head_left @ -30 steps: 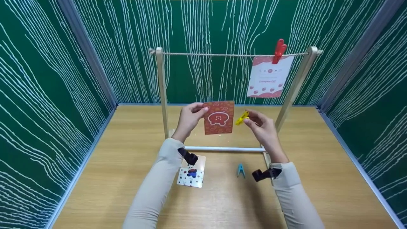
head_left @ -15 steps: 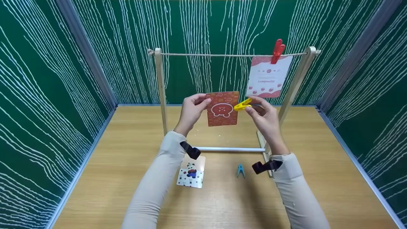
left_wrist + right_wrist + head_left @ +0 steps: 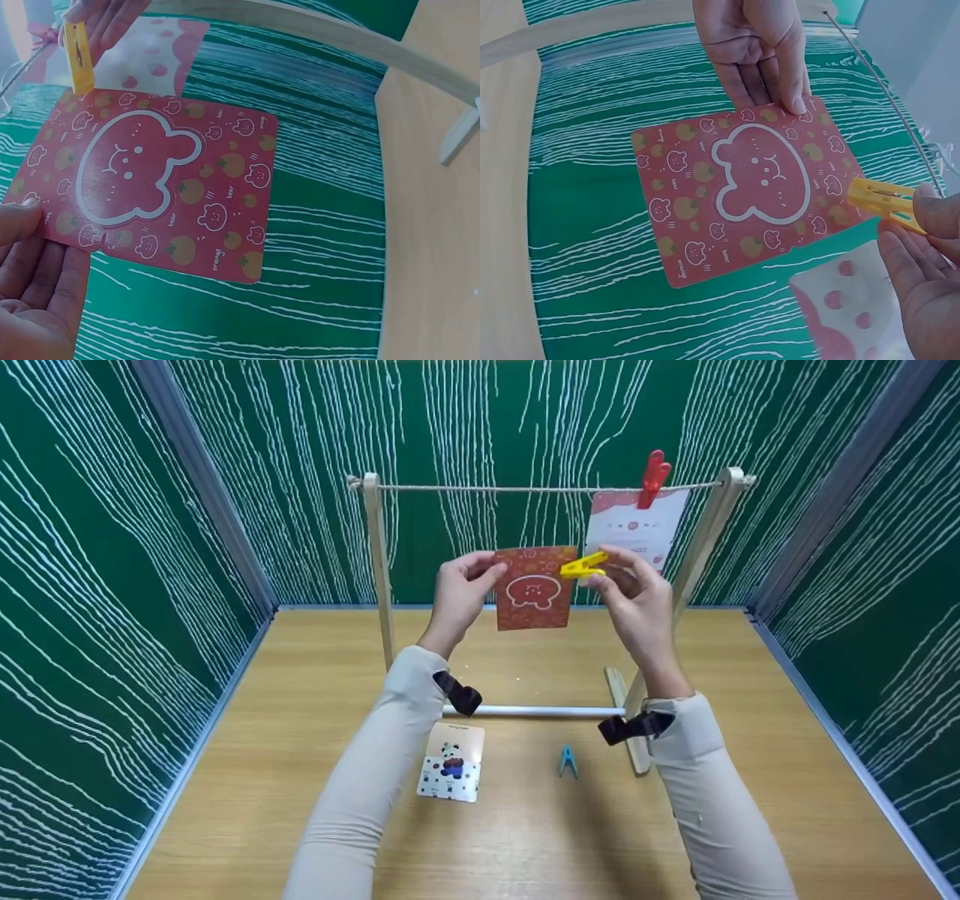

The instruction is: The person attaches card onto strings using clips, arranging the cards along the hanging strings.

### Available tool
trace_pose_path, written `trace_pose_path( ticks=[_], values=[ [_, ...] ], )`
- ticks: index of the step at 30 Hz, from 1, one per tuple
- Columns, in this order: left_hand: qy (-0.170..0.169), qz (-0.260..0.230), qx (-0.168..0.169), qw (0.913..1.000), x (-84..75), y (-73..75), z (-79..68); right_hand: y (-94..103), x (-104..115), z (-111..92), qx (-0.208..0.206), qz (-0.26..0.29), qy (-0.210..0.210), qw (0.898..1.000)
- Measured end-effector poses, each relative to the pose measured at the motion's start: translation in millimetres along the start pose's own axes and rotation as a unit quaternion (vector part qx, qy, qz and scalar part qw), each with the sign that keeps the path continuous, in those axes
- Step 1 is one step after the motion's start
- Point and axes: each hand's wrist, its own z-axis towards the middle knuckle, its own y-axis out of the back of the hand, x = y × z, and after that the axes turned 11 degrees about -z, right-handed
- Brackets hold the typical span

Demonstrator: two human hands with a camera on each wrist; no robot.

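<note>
My left hand point(image 3: 463, 596) pinches the upper left edge of a red card point(image 3: 534, 611) printed with a white-outlined bear. The card hangs upright below the rope point(image 3: 480, 489). In my right hand point(image 3: 637, 600) a yellow clothespin point(image 3: 583, 565) is pinched between thumb and fingers. Its tip meets the card's right edge near the upper corner, as the right wrist view also shows with the clothespin point(image 3: 885, 196) at the card's edge. Whether its tip grips the card I cannot tell. A white and pink strawberry card point(image 3: 630, 529) hangs behind my right hand, under a red clothespin point(image 3: 654, 480).
The rope runs between two wooden posts point(image 3: 379, 570) joined low down by a pale bar point(image 3: 540, 710). On the wooden table point(image 3: 300, 750) lie a panda-printed card point(image 3: 451, 765) and a blue clothespin point(image 3: 568, 762). Green, white-streaked walls point(image 3: 465, 420) enclose the table.
Both hands have risen toward the rope, carrying the red card and the yellow clothespin. The clothespin, apart from the card at first, has come to the card's right edge.
</note>
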Motion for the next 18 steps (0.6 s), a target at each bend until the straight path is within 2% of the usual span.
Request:
trace_pose_path(
  ticks=[6,18],
  values=[
    [-0.016,-0.014,-0.006,0.9998,-10.3,-9.2,4.7,5.3,12.8,10.2,-0.010,-0.001,-0.006,1.000],
    [-0.056,-0.027,-0.013,0.9980,-27.9,-23.5,13.9,5.7,28.7,23.5,-0.048,-0.005,0.030,0.998]
  ],
)
